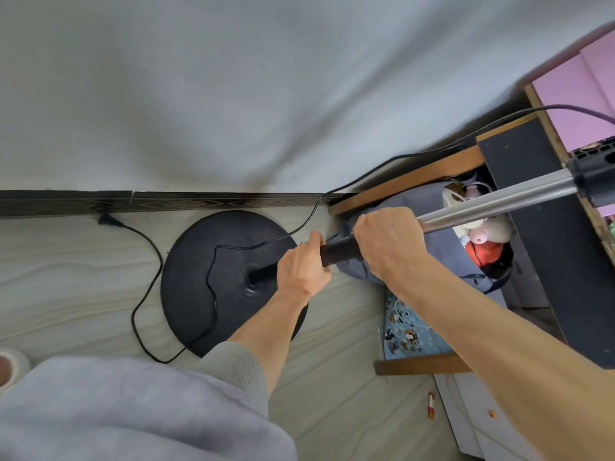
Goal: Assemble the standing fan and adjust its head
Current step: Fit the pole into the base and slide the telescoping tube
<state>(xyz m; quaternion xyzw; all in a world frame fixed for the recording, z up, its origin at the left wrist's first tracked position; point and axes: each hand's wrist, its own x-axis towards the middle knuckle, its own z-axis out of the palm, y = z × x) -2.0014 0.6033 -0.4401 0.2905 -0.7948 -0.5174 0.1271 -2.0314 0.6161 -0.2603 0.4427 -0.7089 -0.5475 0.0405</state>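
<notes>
the fan's round black base (199, 277) stood on the pale floor (66, 277) close to the dark skirting (66, 202), with the black pole (339, 252) rising from its centre. the left hand (304, 266) was wrapped around the pole low down, fingers curled tight. the right hand (387, 242) gripped just above it, where the pole met the chrome tube (499, 197), which ran up to a black fitting (595, 176) at the right edge. a black cord (146, 294) trailed across the base, its plug (108, 220) lying on the floor by the skirting.
</notes>
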